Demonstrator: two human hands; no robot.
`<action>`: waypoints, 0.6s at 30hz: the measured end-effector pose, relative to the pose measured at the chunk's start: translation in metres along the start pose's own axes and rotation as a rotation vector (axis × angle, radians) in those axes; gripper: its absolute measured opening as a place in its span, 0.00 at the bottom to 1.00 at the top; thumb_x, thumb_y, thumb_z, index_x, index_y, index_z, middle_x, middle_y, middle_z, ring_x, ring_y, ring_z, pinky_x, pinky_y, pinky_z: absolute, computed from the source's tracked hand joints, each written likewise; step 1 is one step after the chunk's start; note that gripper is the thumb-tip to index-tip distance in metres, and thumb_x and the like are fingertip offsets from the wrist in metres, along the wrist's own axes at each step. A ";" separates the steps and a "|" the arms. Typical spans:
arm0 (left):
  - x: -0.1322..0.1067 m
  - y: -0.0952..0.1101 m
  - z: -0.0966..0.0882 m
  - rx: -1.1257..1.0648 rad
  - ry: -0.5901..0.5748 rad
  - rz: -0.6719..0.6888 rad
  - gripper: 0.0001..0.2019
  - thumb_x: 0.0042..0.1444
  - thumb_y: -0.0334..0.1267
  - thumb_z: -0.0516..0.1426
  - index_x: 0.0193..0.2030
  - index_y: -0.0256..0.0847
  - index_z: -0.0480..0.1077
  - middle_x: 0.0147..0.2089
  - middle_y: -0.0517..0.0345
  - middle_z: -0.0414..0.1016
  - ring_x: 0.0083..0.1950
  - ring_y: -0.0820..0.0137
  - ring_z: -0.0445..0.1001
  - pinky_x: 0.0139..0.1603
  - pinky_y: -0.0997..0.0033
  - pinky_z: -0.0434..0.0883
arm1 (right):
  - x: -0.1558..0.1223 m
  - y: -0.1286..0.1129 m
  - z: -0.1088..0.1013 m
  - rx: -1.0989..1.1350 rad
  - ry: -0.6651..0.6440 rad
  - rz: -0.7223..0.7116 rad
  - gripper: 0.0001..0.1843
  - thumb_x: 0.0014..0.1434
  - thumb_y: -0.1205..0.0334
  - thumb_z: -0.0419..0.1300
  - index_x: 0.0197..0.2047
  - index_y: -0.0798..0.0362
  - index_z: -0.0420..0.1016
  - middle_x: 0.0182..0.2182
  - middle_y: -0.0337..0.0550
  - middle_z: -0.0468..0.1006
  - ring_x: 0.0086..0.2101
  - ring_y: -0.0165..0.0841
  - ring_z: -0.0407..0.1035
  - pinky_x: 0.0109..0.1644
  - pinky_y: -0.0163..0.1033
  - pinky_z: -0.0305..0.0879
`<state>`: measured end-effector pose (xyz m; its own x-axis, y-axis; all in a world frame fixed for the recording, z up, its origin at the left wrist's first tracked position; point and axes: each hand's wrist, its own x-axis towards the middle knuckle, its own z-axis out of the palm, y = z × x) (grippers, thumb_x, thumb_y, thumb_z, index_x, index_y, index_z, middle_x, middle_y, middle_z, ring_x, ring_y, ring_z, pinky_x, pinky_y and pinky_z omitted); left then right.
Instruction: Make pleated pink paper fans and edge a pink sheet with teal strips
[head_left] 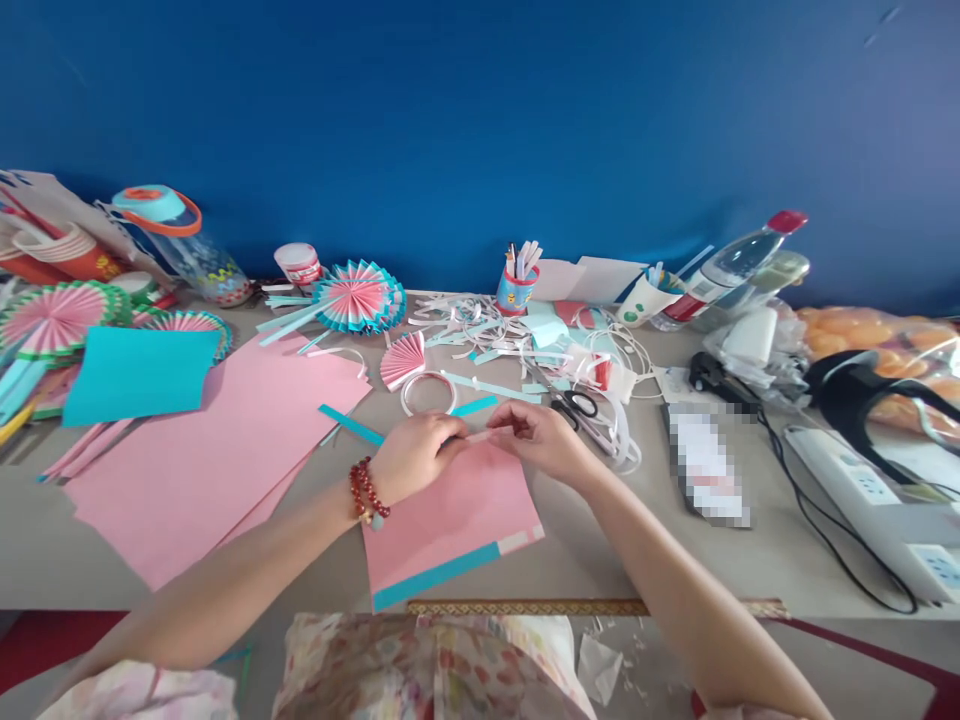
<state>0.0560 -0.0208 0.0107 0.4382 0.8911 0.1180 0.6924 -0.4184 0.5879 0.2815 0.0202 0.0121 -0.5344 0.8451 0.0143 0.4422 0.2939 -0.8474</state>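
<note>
A sheet of pink paper (457, 510) lies on the table in front of me, with a blue strip (435, 577) along its near edge. My left hand (416, 455) is closed at the sheet's far edge, thumb and fingers pinched together. Close by on the right, my right hand (541, 440) pinches the same edge with bent fingers. Between the fingertips runs a thin pale band (487, 435); whether it is tape or a folded edge I cannot tell. Just beyond the hands are a roll of tape (428, 377), a blue paper strip (349, 424) and scissors (579, 404).
Larger pink sheets (247, 430) and a blue sheet (140, 372) lie at left. Folded paper fans (360, 298), paper scraps (487, 335) and a pen cup (517, 288) line the back. A bottle (739, 262), blurred-out phone-like object (709, 465) and power strip (847, 480) stand right.
</note>
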 end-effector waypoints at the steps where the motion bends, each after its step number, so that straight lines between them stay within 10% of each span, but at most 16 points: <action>1: 0.002 0.000 -0.001 -0.050 -0.009 -0.033 0.09 0.66 0.39 0.53 0.40 0.41 0.74 0.39 0.56 0.79 0.42 0.66 0.76 0.44 0.69 0.68 | 0.001 0.002 0.001 0.021 0.000 0.012 0.08 0.59 0.57 0.61 0.36 0.53 0.75 0.28 0.37 0.73 0.27 0.28 0.63 0.30 0.33 0.59; 9: -0.001 0.006 -0.004 -0.253 -0.036 -0.187 0.11 0.63 0.40 0.53 0.33 0.40 0.72 0.28 0.62 0.74 0.28 0.73 0.69 0.30 0.77 0.62 | -0.005 0.013 0.004 0.088 -0.004 0.059 0.18 0.64 0.46 0.55 0.34 0.53 0.73 0.23 0.36 0.69 0.24 0.29 0.62 0.26 0.33 0.57; 14: 0.000 0.006 0.002 -0.313 -0.068 -0.228 0.11 0.62 0.38 0.51 0.32 0.39 0.71 0.25 0.63 0.68 0.25 0.75 0.64 0.27 0.78 0.59 | -0.015 -0.009 0.007 -0.383 0.374 -0.225 0.09 0.64 0.57 0.58 0.44 0.50 0.75 0.40 0.48 0.78 0.41 0.41 0.70 0.47 0.46 0.64; 18: 0.000 0.002 0.008 -0.297 -0.049 -0.200 0.10 0.60 0.36 0.51 0.30 0.39 0.70 0.25 0.63 0.66 0.25 0.75 0.62 0.26 0.78 0.59 | -0.020 -0.020 0.015 -0.577 0.251 -0.357 0.08 0.66 0.63 0.56 0.36 0.50 0.76 0.32 0.44 0.79 0.36 0.37 0.70 0.44 0.44 0.59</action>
<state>0.0620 -0.0236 0.0059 0.3424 0.9378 -0.0571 0.5733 -0.1604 0.8035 0.2722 -0.0096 0.0210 -0.5665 0.7104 0.4176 0.6188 0.7014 -0.3538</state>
